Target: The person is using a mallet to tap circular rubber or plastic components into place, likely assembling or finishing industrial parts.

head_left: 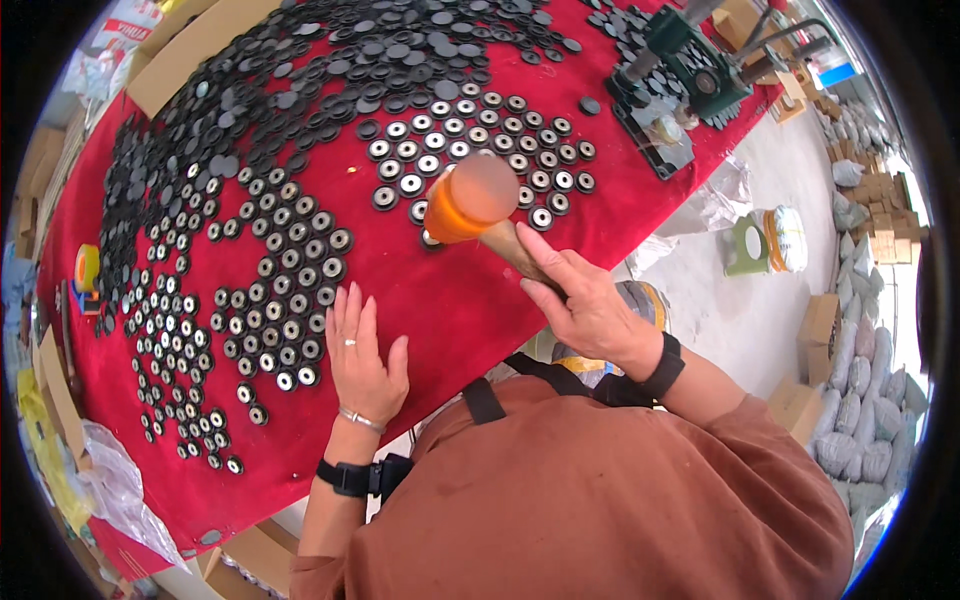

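Mallet (472, 197) in right hand (592, 308)

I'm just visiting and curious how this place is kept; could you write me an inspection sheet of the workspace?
Surface: red cloth, much of it covered with small parts.
Job's things: orange-headed mallet above silver-centred black discs; plain dark discs spread farther back.
Clutter: yellow roll at the left edge; clear plastic at the near-left corner.
Hands: right hand grips the mallet's handle; left hand is open, palm down, beside the discs.
Cables: nothing seen for certain.
Surroundings: green machine at the right; beyond, cardboard box and grey sacks.
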Demonstrator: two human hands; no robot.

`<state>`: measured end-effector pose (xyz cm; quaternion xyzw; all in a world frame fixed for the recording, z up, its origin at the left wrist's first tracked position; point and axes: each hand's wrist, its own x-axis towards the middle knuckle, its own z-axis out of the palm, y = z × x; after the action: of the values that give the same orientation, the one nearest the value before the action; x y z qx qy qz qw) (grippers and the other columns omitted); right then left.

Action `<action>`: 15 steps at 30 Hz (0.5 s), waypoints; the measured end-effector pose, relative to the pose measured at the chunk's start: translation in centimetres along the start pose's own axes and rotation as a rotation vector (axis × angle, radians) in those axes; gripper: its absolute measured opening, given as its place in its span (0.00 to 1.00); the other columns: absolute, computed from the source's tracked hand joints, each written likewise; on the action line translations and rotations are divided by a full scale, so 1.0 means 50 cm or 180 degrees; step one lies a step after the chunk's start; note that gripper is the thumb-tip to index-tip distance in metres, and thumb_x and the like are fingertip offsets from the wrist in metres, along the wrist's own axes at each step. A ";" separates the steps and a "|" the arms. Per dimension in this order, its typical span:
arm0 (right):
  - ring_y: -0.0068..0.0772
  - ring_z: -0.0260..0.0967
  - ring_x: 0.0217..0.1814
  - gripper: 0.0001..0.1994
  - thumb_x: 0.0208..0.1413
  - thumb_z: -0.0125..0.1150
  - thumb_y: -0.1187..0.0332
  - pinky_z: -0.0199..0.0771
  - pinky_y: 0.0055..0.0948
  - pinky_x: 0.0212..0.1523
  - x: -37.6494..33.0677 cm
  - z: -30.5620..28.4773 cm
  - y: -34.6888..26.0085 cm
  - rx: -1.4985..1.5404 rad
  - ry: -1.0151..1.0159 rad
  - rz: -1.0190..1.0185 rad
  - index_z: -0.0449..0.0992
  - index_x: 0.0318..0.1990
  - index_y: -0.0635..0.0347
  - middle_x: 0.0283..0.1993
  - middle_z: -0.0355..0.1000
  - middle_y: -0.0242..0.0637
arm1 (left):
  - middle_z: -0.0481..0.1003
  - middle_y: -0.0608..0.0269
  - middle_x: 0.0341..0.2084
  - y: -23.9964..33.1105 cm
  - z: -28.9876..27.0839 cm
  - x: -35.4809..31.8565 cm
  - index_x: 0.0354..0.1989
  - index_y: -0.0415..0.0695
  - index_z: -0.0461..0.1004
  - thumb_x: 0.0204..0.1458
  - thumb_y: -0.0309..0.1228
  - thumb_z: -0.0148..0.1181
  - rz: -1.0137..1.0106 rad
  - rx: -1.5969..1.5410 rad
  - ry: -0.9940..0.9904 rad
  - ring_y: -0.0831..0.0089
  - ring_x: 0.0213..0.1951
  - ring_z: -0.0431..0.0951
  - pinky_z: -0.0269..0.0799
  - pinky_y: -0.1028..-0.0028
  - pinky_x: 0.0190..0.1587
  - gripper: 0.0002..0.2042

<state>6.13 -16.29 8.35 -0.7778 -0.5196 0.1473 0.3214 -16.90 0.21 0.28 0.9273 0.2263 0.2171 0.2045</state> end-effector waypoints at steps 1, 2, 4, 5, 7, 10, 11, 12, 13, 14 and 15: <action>0.52 0.70 0.28 0.31 0.58 0.58 0.67 0.72 0.45 0.30 0.002 0.010 0.002 -0.0443 -0.0344 0.0157 0.56 0.69 0.46 0.29 0.67 0.51 | 0.60 0.40 0.63 -0.005 -0.012 -0.018 0.60 0.33 0.61 0.50 0.31 0.60 0.0005 0.0099 0.0060 0.44 0.66 0.57 0.49 0.48 0.67 0.29; 0.54 0.70 0.27 0.31 0.59 0.57 0.66 0.73 0.47 0.29 0.003 0.021 0.001 -0.0892 -0.0681 0.0321 0.55 0.70 0.43 0.28 0.66 0.51 | 0.60 0.40 0.63 -0.012 -0.023 -0.035 0.60 0.33 0.61 0.50 0.31 0.60 -0.0020 0.0126 0.0089 0.44 0.66 0.57 0.49 0.48 0.67 0.29; 0.57 0.70 0.26 0.32 0.59 0.55 0.65 0.73 0.49 0.28 0.019 0.026 -0.005 -0.0990 -0.0703 0.0287 0.53 0.70 0.39 0.29 0.67 0.54 | 0.60 0.40 0.63 -0.027 -0.041 -0.065 0.59 0.33 0.62 0.51 0.31 0.59 -0.0252 0.0430 0.0140 0.44 0.66 0.56 0.49 0.47 0.67 0.28; 0.57 0.70 0.27 0.32 0.59 0.55 0.66 0.73 0.49 0.29 0.031 0.018 -0.016 -0.1049 -0.0817 0.0255 0.52 0.70 0.39 0.30 0.67 0.55 | 0.60 0.40 0.63 -0.035 -0.047 -0.081 0.59 0.33 0.62 0.51 0.31 0.59 -0.0357 0.0503 0.0216 0.45 0.67 0.56 0.48 0.47 0.67 0.27; 0.58 0.70 0.27 0.32 0.59 0.56 0.66 0.72 0.50 0.29 0.042 0.006 -0.019 -0.1023 -0.0954 0.0153 0.53 0.70 0.41 0.30 0.67 0.56 | 0.59 0.41 0.63 -0.044 -0.054 -0.106 0.60 0.33 0.62 0.51 0.31 0.59 -0.0567 0.0639 0.0268 0.45 0.67 0.56 0.48 0.48 0.67 0.27; 0.57 0.70 0.28 0.31 0.58 0.57 0.66 0.72 0.49 0.30 0.040 0.007 -0.010 -0.0659 -0.0321 -0.0090 0.55 0.69 0.42 0.29 0.67 0.56 | 0.59 0.41 0.64 -0.042 -0.053 -0.131 0.60 0.33 0.62 0.52 0.30 0.58 -0.0613 0.0647 0.0315 0.46 0.67 0.55 0.47 0.49 0.68 0.27; 0.57 0.69 0.27 0.30 0.58 0.58 0.66 0.71 0.49 0.30 0.041 0.007 -0.016 -0.0465 -0.0061 -0.0069 0.57 0.69 0.42 0.28 0.67 0.55 | 0.59 0.42 0.64 -0.041 -0.051 -0.136 0.60 0.33 0.62 0.52 0.29 0.57 -0.0590 0.0625 0.0306 0.46 0.67 0.55 0.47 0.49 0.68 0.26; 0.57 0.69 0.27 0.30 0.58 0.58 0.66 0.71 0.49 0.30 0.040 0.011 -0.022 -0.0483 -0.0063 -0.0075 0.57 0.69 0.42 0.28 0.67 0.55 | 0.59 0.42 0.64 -0.042 -0.048 -0.138 0.60 0.33 0.62 0.52 0.29 0.57 -0.0593 0.0612 0.0319 0.46 0.67 0.55 0.47 0.49 0.68 0.26; 0.58 0.69 0.27 0.30 0.58 0.57 0.66 0.71 0.49 0.30 0.037 0.015 -0.027 -0.0509 -0.0082 -0.0063 0.57 0.69 0.42 0.28 0.67 0.56 | 0.59 0.42 0.64 -0.044 -0.045 -0.140 0.60 0.33 0.62 0.52 0.29 0.57 -0.0522 0.0599 0.0321 0.46 0.67 0.55 0.47 0.49 0.68 0.26; 0.58 0.69 0.27 0.30 0.59 0.57 0.65 0.71 0.49 0.30 0.034 0.020 -0.029 -0.0534 -0.0101 -0.0051 0.57 0.69 0.42 0.28 0.68 0.56 | 0.59 0.42 0.64 -0.043 -0.042 -0.141 0.59 0.33 0.63 0.52 0.29 0.57 -0.0451 0.0586 0.0322 0.46 0.67 0.55 0.47 0.49 0.68 0.26; 0.53 0.70 0.29 0.29 0.58 0.59 0.68 0.72 0.43 0.32 0.035 0.032 -0.024 -0.0717 -0.0373 0.0089 0.60 0.67 0.47 0.29 0.68 0.53 | 0.59 0.42 0.64 -0.041 -0.041 -0.136 0.59 0.33 0.63 0.52 0.29 0.57 -0.0450 0.0576 0.0333 0.46 0.67 0.55 0.47 0.49 0.68 0.26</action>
<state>5.09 -13.85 8.12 -0.8063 -0.5398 0.1376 0.1990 -24.07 -1.00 -1.13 0.9111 0.3201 0.2289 0.1228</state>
